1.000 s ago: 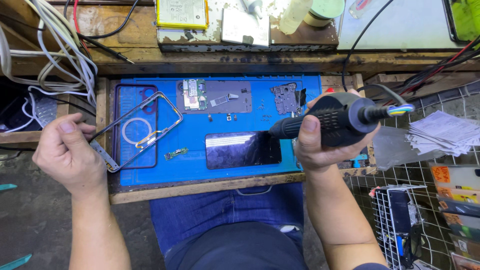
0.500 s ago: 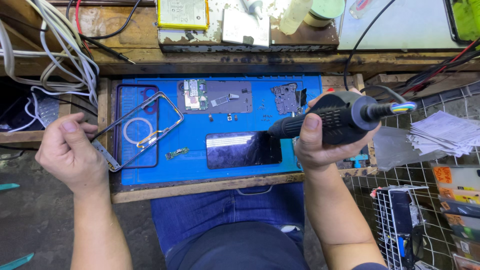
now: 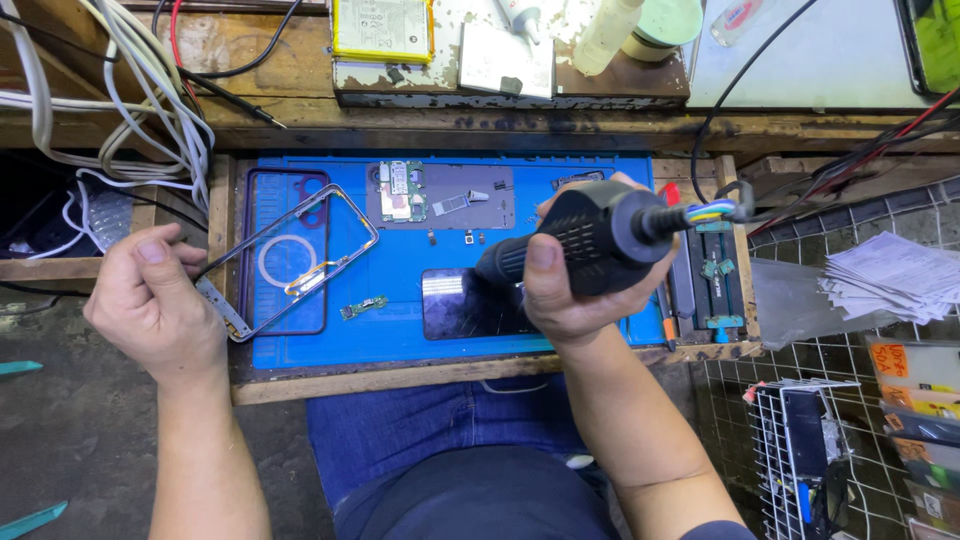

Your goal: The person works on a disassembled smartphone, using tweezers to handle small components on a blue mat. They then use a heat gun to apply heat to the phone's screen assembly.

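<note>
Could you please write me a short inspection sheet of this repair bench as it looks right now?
Surface: blue work mat on a wooden bench.
Job's things: metal phone frame, black handheld tool, dark phone screen.
Clutter: circuit board, small green part, bottle.
Grippers: left hand holds the frame; right hand grips the tool.
Cables: white bundle at left; tool cord.
Surroundings: paper stack, wire basket.

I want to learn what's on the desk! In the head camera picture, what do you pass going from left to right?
White cables → left hand → clear rectangular phone frame → small green circuit strip → dark glass phone screen → right hand → stack of white papers.
</note>
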